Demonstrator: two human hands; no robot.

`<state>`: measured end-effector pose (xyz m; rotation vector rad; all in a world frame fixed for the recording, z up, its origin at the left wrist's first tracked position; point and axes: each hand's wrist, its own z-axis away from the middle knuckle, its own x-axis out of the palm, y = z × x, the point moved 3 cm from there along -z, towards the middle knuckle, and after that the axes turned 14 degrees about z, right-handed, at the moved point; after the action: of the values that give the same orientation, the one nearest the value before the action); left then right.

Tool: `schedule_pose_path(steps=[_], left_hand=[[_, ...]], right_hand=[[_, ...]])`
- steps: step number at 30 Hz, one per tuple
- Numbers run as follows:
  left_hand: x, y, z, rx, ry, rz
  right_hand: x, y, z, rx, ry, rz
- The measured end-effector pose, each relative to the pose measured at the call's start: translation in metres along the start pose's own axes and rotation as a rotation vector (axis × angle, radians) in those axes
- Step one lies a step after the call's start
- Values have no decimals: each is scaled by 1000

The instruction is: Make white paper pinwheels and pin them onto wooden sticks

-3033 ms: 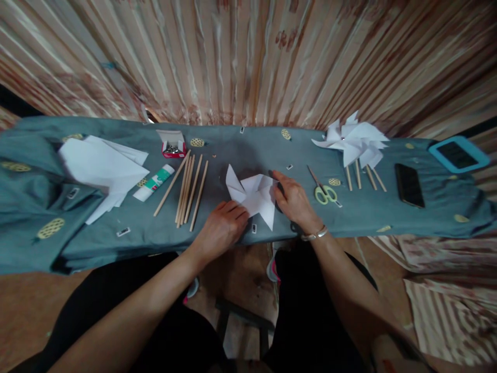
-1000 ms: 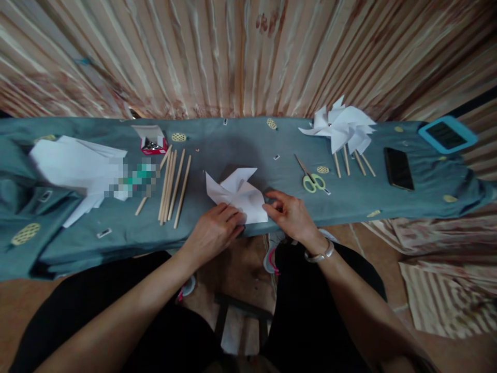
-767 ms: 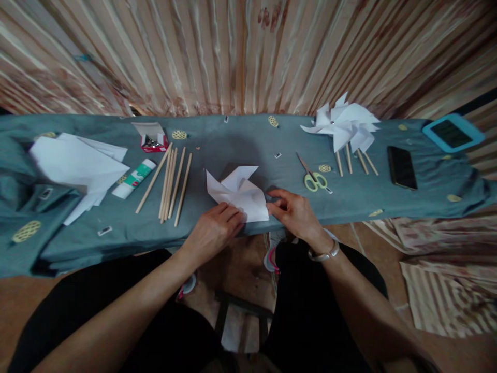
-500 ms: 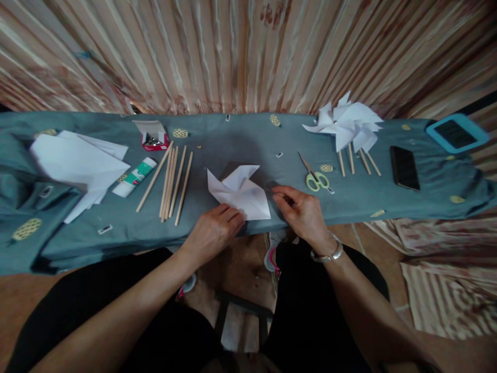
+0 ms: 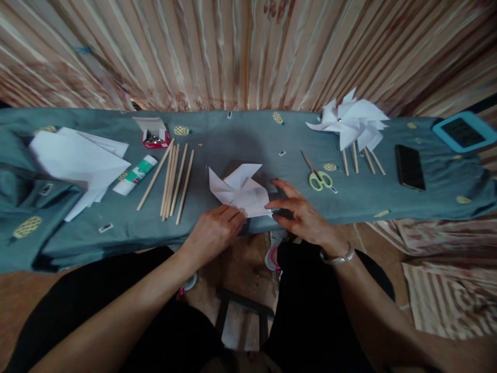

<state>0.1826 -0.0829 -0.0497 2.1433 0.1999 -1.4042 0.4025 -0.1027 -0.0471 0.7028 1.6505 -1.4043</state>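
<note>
A white paper pinwheel (image 5: pixel 244 191) with folded blades lies at the front of the cloth-covered table (image 5: pixel 248 134). My left hand (image 5: pixel 217 228) is closed on its near edge, fingertips on the paper. At its right corner is my right hand (image 5: pixel 301 215), fingers spread, one fingertip at or very near the paper. Green-handled scissors (image 5: pixel 319 178) lie beyond the right hand. Several wooden sticks (image 5: pixel 171 181) rest left of the pinwheel, beside a glue stick (image 5: pixel 135 175).
An open red box (image 5: pixel 155 139) of small metal pieces stands at the back left. White paper sheets (image 5: pixel 81 160) lie far left. Finished pinwheels (image 5: pixel 353 119) on sticks are at the back right, near a black phone (image 5: pixel 410 167) and a blue-framed device (image 5: pixel 464 132).
My right hand has opened from a pinch, spreading its fingers towards the pinwheel's right corner. My left hand stays on the near edge. The view has shifted slightly.
</note>
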Motion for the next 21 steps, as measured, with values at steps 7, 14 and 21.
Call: schedule_pose_path(steps=[7, 14, 21], left_hand=[[-2, 2, -2, -20, -28, 20], [-2, 4, -2, -9, -25, 21], [-1, 4, -3, -1, -26, 21]], right_hand=[[-2, -7, -5, 33, 23, -166], [2, -8, -10, 30, 8, -208], [3, -6, -13, 24, 9, -168]])
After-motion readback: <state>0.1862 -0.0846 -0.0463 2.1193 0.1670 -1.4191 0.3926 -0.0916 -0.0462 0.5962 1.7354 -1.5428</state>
